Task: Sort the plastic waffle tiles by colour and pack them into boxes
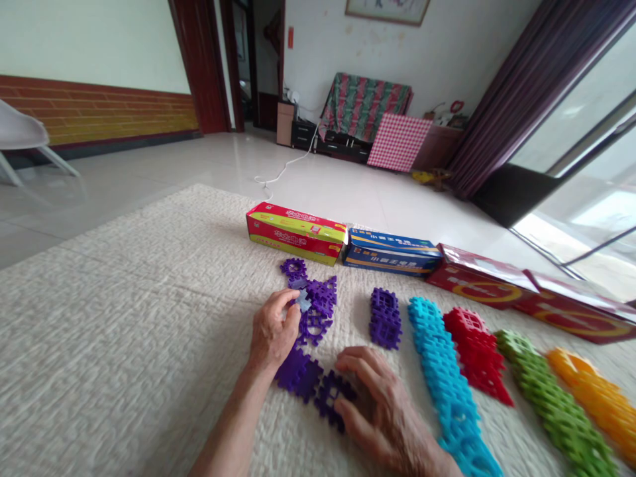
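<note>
My left hand (274, 329) pinches a small grey-blue toothed plastic piece (303, 300) between thumb and fingers. It is over a loose pile of purple interlocking pieces (322, 298) on the beige mat (149, 311). My right hand (385, 407) has its thumb and fingers apart, around and partly over a purple square lattice piece (328, 397) lying flat; whether the fingertips touch it I cannot tell. Left of that lies a solid purple piece (298, 373). A short row of stacked purple squares (385, 318) stands beyond my right hand.
Blue (442, 371), red (477, 351), green (556, 401) and yellow pieces (596, 391) lie in rows at the right. Behind them stand a red-and-yellow box (297, 233), a blue box (392, 253) and two dark red boxes (481, 277). A white cable (293, 161) crosses the tiled floor.
</note>
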Available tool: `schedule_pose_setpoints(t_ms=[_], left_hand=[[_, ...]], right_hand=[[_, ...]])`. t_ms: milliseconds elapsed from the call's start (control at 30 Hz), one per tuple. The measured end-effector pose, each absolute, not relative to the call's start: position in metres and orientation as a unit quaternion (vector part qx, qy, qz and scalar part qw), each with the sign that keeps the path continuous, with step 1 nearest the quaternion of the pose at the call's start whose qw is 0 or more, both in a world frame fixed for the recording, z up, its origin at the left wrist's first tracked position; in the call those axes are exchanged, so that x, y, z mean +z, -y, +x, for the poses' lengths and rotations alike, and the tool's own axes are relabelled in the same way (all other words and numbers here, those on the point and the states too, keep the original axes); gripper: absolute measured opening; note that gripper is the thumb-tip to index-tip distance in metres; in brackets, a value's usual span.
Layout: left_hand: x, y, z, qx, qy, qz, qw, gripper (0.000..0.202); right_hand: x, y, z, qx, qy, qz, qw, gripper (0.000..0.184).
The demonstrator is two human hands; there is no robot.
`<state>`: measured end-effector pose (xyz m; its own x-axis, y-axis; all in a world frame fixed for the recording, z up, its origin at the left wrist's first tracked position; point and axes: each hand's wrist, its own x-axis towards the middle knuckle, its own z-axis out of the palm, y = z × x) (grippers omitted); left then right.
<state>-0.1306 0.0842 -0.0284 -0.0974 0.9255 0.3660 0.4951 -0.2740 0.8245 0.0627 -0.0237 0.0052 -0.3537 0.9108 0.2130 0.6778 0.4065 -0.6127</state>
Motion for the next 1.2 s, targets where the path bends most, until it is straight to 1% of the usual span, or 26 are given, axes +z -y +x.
schedule_pose_setpoints(t_ms=[133, 233, 300, 433, 567, 700, 733, 867, 1100, 1200], left_hand=[[-0.028, -0.084, -0.130, 0.491, -0.554, 0.635, 0.221, 0.028], [-0.030, -0.084, -0.130, 0.497, -0.552, 0.633, 0.221, 0.028], [-0.032, -0.085, -0.129, 0.502, -0.548, 0.633, 0.219, 0.027], [-0.035, -0.085, -0.128, 0.511, -0.538, 0.636, 0.210, 0.026], [-0.035, -0.085, -0.128, 0.507, -0.542, 0.639, 0.204, 0.027], [-0.034, -0.084, -0.128, 0.499, -0.551, 0.636, 0.206, 0.027], [-0.034, -0.084, -0.128, 0.498, -0.552, 0.636, 0.206, 0.028], [-0.033, -0.084, -0.128, 0.497, -0.550, 0.640, 0.203, 0.028], [-0.033, -0.084, -0.128, 0.490, -0.554, 0.640, 0.209, 0.027], [-0.032, -0.083, -0.128, 0.488, -0.555, 0.641, 0.208, 0.027]], right_hand=[[0.012, 0.028, 0.059, 0.256, 0.804, -0.480, 0.240, 0.044], [0.009, 0.026, 0.056, 0.239, 0.825, -0.461, 0.222, 0.054], [0.003, 0.023, 0.055, 0.217, 0.841, -0.447, 0.213, 0.055], [-0.005, 0.017, 0.055, 0.197, 0.849, -0.439, 0.218, 0.049], [-0.002, 0.020, 0.059, 0.204, 0.838, -0.442, 0.246, 0.043], [-0.001, 0.022, 0.063, 0.206, 0.799, -0.479, 0.300, 0.021], [-0.002, 0.022, 0.063, 0.203, 0.785, -0.491, 0.318, 0.018], [-0.008, 0.020, 0.062, 0.188, 0.738, -0.529, 0.374, 0.015], [-0.014, 0.019, 0.062, 0.191, 0.737, -0.533, 0.369, 0.015], [-0.016, 0.018, 0.065, 0.180, 0.743, -0.532, 0.364, 0.020]])
